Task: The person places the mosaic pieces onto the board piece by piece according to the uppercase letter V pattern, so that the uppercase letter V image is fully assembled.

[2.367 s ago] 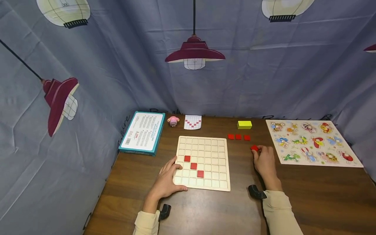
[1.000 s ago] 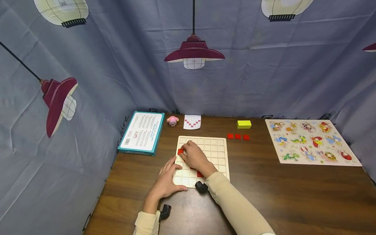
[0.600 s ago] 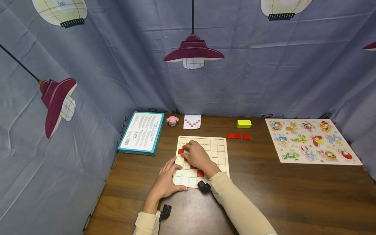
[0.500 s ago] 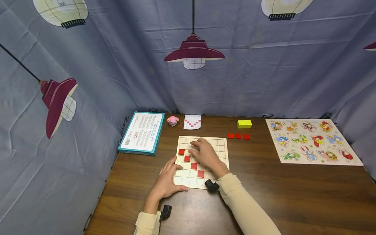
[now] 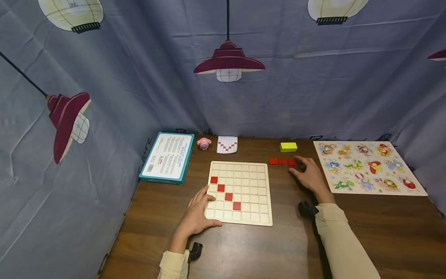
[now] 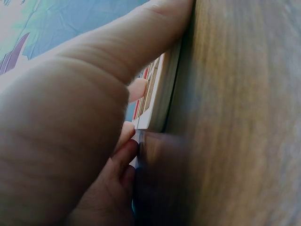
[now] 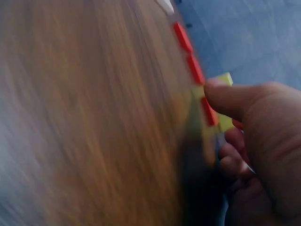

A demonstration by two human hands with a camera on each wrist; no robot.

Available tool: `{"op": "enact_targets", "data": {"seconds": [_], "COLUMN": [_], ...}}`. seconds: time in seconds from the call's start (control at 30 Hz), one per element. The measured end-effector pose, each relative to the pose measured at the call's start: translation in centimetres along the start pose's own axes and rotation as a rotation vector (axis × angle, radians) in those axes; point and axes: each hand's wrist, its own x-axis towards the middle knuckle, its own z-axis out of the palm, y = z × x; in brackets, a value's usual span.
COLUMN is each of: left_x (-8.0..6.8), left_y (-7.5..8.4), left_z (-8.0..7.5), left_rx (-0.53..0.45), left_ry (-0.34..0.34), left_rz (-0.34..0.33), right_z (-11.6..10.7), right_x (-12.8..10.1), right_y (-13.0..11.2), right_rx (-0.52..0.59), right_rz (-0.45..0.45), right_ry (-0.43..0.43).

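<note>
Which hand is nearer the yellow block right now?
Right. The right hand is just in front of the yellow block, by the loose red tiles; the left hand rests on the grid board's near-left corner.

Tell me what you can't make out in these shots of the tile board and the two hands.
- Head view: print on the teal box and the cells of the pattern card are too small to read.
- Right wrist view: motion blur smears the red tiles; whether the right hand touches the nearest tile cannot be told.
- Left wrist view: the left hand fills the frame and hides all but one edge of the board.
</note>
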Motion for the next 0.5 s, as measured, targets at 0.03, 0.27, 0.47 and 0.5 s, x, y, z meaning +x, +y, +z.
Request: {"op": "enact_targets", "data": {"seconds": [0.03, 0.27, 0.47, 0.5], "left_x": [-0.1, 0.1, 0.2, 0.2], "left_y": [-0.1, -0.1, 0.0, 0.0], "left_z": [0.0, 0.1, 0.0, 0.0], "left_rx": [0.0, -0.013, -0.01, -0.009], "left_ry": [-0.001, 0.006, 0.007, 0.007], "left_rz": [-0.003, 0.003, -0.001, -0.001], "right_z": [0.0, 0.2, 0.7, 1.0], "right_x": [0.1, 1.0, 0.5, 0.1], "right_y": [0.3, 0.9, 0.3, 0.2], "right_rx": [0.001, -0.086, -0.13, -0.126], "right_rz": [0.005, -0.028, -0.04, -0.041], "right_ry": [-0.031, -0.001, 0.078, 0.093]}}
